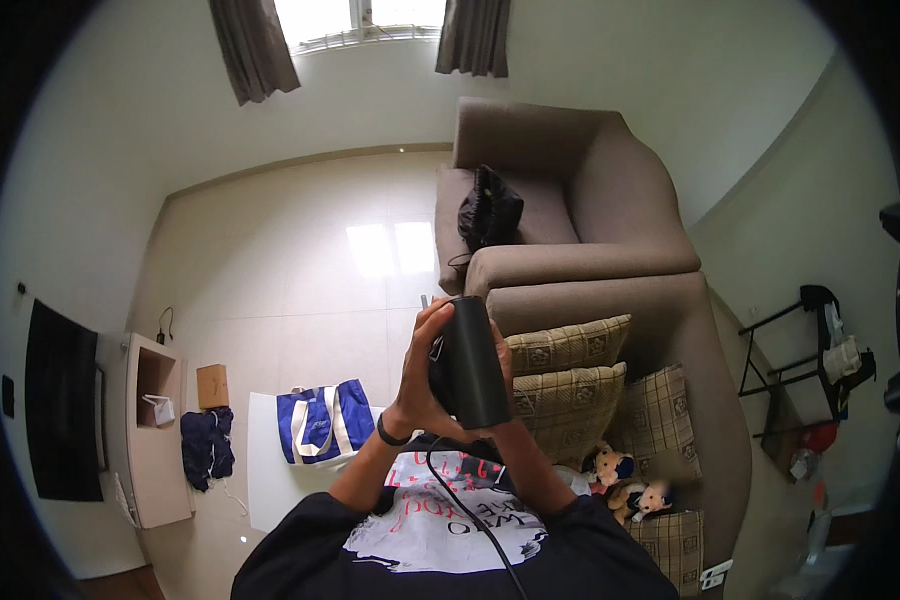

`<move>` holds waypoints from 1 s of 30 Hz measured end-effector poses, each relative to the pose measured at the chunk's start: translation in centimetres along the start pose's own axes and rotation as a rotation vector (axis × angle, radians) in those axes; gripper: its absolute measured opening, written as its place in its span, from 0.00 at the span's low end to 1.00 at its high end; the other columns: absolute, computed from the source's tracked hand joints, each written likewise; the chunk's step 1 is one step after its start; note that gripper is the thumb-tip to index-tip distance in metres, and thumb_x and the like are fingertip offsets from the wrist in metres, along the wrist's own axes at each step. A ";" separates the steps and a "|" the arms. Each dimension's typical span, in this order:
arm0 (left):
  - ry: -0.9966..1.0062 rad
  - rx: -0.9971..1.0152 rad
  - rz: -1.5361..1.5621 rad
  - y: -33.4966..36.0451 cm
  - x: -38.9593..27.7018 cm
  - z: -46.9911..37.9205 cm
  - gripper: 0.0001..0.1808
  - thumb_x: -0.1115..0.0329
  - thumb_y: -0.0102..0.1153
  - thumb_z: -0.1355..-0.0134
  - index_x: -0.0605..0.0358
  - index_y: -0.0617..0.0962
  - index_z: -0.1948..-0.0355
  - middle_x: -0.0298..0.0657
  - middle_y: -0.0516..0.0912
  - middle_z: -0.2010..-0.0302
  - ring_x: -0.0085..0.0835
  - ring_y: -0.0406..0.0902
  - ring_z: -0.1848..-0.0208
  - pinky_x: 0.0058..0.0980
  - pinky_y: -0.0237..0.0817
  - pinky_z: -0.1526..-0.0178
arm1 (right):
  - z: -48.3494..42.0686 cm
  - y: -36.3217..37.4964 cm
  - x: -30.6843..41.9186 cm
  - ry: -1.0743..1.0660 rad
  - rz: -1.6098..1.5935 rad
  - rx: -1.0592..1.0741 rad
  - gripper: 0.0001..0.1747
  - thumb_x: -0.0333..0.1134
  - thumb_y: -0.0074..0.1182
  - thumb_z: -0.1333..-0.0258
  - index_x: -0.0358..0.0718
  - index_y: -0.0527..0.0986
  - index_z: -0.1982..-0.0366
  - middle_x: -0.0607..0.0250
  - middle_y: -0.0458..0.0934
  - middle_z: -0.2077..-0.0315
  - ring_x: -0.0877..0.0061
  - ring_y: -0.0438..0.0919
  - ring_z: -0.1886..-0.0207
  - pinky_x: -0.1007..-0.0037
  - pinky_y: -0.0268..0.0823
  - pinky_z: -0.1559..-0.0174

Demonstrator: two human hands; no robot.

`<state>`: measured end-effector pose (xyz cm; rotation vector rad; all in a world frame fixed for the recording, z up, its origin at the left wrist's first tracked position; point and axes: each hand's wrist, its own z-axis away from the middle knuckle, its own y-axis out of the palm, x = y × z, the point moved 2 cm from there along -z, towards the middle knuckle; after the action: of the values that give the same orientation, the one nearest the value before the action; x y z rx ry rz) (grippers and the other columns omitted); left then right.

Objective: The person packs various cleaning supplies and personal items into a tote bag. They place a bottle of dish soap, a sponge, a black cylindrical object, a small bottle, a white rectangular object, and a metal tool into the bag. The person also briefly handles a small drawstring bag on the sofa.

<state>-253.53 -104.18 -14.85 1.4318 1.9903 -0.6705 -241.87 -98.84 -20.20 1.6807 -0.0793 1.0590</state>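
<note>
A matte black cylinder (474,364) is held up in front of my chest, slightly tilted. My left hand (414,379) grips its left side, thumb and fingers spread along it, with a dark band on the wrist. Around the right side wraps my right hand (503,360), mostly hidden behind the cylinder. Something dark with a thin light edge shows between my left palm and the cylinder; I cannot tell what it is. A black cable (469,510) runs from below my hands down over my shirt; where its upper end joins is hidden.
A white table (262,442) at left bears a blue tote bag (326,421). Brown sofas (592,266) stand ahead and right, with patterned cushions (570,409), plush toys (641,499) and a black bag (490,210). Further left are a cabinet (157,480), cardboard box (212,386) and dark cloth bundle (207,446).
</note>
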 end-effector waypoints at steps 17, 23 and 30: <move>-0.206 0.068 0.498 0.5 13.5 -12.1 0.74 0.35 0.82 0.65 0.54 0.53 0.24 0.52 0.65 0.30 0.46 0.65 0.29 0.47 0.49 0.25 | -12.3 -3.8 9.9 0.124 -0.030 -0.143 0.32 0.52 0.56 0.33 0.34 0.69 0.41 0.59 0.79 0.55 0.74 0.82 0.55 0.69 0.77 0.51; -1.169 0.018 0.832 -1.7 21.5 -12.7 0.23 0.59 0.60 0.30 0.64 0.76 0.40 0.45 0.84 0.49 0.27 0.83 0.49 0.28 0.74 0.44 | -18.7 -6.4 10.2 0.035 0.249 -0.172 0.25 0.45 0.57 0.32 0.37 0.69 0.41 0.63 0.77 0.55 0.78 0.79 0.54 0.74 0.74 0.51; -0.906 -0.013 0.435 -3.8 29.5 -19.0 0.11 0.66 0.65 0.33 0.64 0.84 0.56 0.32 0.85 0.66 0.15 0.80 0.64 0.19 0.73 0.60 | -29.8 -6.7 8.0 -0.124 0.777 -0.316 0.29 0.42 0.60 0.33 0.38 0.64 0.39 0.59 0.77 0.54 0.74 0.79 0.52 0.71 0.73 0.49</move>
<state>-267.65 -72.68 -22.40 1.1780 0.9501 -0.8861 -251.28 -68.70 -19.63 1.4350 -0.9923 1.4058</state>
